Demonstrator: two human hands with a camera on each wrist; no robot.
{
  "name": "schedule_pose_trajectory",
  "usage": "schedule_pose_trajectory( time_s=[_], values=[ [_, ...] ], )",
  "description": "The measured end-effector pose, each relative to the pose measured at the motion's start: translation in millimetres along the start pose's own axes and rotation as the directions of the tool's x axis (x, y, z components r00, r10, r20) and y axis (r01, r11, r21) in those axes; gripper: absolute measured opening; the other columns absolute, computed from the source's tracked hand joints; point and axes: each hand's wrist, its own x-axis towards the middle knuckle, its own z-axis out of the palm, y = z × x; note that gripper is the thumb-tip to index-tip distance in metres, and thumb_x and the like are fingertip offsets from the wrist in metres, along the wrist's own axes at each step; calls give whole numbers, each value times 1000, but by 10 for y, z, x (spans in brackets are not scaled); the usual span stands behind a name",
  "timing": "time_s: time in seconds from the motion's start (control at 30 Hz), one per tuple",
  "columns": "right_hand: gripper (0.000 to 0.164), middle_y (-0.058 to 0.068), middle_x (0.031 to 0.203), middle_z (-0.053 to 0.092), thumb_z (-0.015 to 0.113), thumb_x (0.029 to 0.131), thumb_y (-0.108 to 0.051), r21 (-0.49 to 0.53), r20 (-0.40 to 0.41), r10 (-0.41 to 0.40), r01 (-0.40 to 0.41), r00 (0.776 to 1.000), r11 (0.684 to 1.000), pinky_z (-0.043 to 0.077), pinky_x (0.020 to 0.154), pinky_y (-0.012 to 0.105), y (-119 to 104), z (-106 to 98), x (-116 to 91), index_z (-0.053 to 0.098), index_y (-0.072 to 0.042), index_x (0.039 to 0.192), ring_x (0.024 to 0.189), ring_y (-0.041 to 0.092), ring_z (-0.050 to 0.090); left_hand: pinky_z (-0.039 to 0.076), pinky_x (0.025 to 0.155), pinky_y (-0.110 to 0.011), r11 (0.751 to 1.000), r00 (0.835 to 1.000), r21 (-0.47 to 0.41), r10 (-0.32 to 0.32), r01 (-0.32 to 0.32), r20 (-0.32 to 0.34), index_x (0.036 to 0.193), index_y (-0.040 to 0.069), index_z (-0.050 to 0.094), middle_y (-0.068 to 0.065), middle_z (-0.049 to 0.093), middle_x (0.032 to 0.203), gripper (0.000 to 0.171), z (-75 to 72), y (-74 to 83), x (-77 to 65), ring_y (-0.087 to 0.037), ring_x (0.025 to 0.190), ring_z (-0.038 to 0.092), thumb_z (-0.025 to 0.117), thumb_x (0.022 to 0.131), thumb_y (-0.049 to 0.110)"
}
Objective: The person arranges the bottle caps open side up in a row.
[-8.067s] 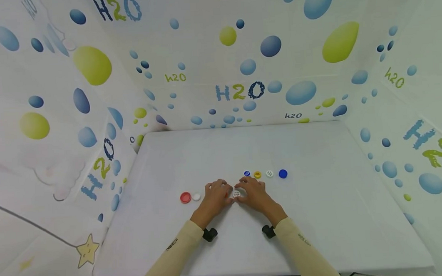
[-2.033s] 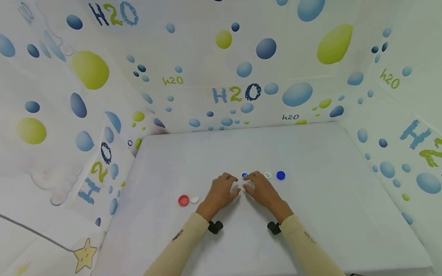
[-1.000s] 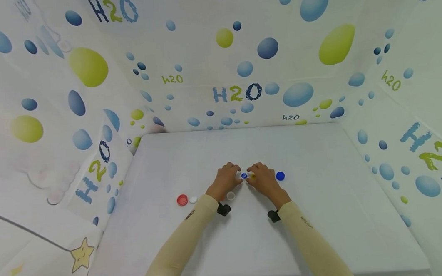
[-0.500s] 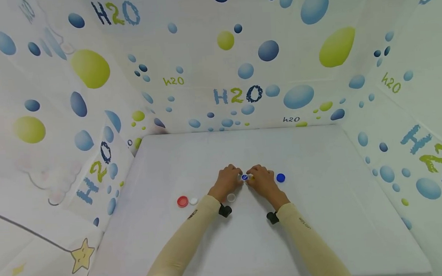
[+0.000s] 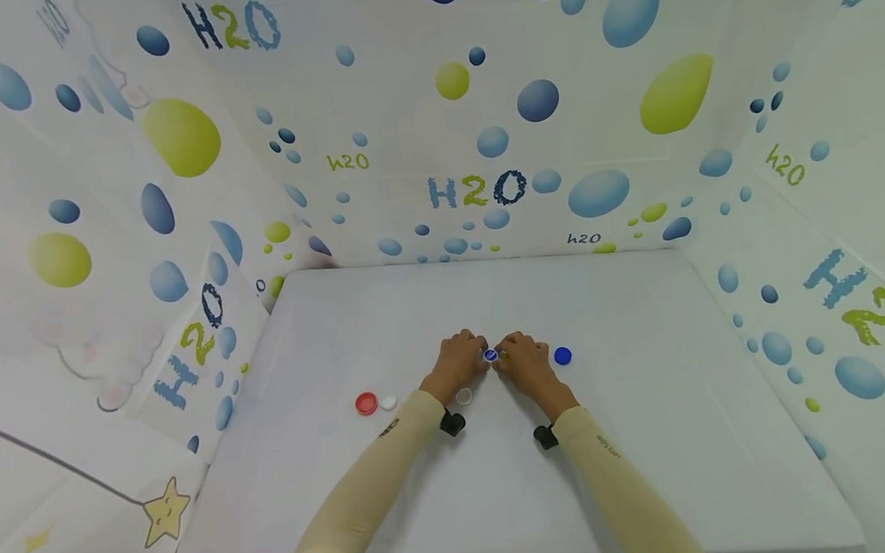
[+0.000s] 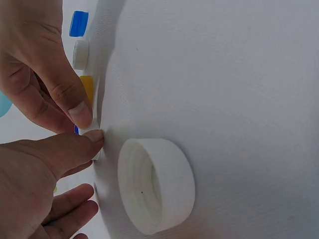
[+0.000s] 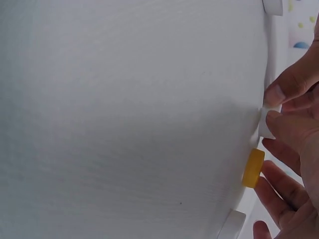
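Both hands meet at a small bottle cap, its face blue and white and its side white. The left hand pinches it from the left. From the opposite side the right hand grips the same cap, thumbs nearly together in both wrist views. Its white side shows at the right thumb, close against the tabletop. A yellow cap stands beside the right fingers. Near the left wrist lies a white cap with its hollow side up; the left hand partly hides the row behind it.
A blue cap and a white cap continue the row past the right hand. A red cap and a small white cap lie left of the left arm. White cloth covers the table; printed walls surround it.
Both hands have moved forward from the nearer white cap, now uncovered, to the blue-and-white cap. Over the last second, the fingers have closed in on it from both sides.
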Motion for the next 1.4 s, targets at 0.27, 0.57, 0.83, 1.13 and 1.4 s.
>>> schedule_pose_trajectory(
  time_s=[0.27,0.57,0.83,1.13,1.4],
  values=[
    [33,15,138,63,72,102,-29,-28,-2,-8,8,1000,1000,40,105,65,22,42,17,72,-9,128,129,37,58,49,104,-53,1000,999,3,25,-25,-27,123,12,71,-12,67,125,28,36,-24,19,-30,117,64,75,100,27],
    [34,14,142,61,71,102,-30,-8,21,0,0,1000,1000,39,106,65,-1,5,-30,73,-9,129,132,37,56,48,107,-53,999,1000,-18,28,-28,11,127,10,69,-12,66,128,32,6,-30,-57,-30,119,63,71,102,31],
    [35,15,142,60,71,102,-26,59,8,-47,46,999,997,38,102,61,-60,-212,-115,72,-6,130,133,38,55,44,111,-52,998,998,-21,63,-63,-3,130,9,66,-10,64,133,36,-94,11,-91,-29,123,62,70,103,33],
    [38,14,134,65,71,101,-38,75,6,-63,63,998,995,41,101,62,-100,-361,-232,77,-6,120,128,36,59,41,114,-52,997,997,22,76,-76,2,126,11,65,-6,65,131,34,-226,156,-213,-26,125,62,72,101,33],
    [35,15,127,67,69,102,-38,190,16,-45,41,999,981,49,104,59,-87,-362,-360,77,-6,114,124,36,64,42,113,-53,993,993,22,116,-116,-24,123,12,65,-6,66,130,30,-235,238,-346,-26,123,64,73,99,28]
  ],
)
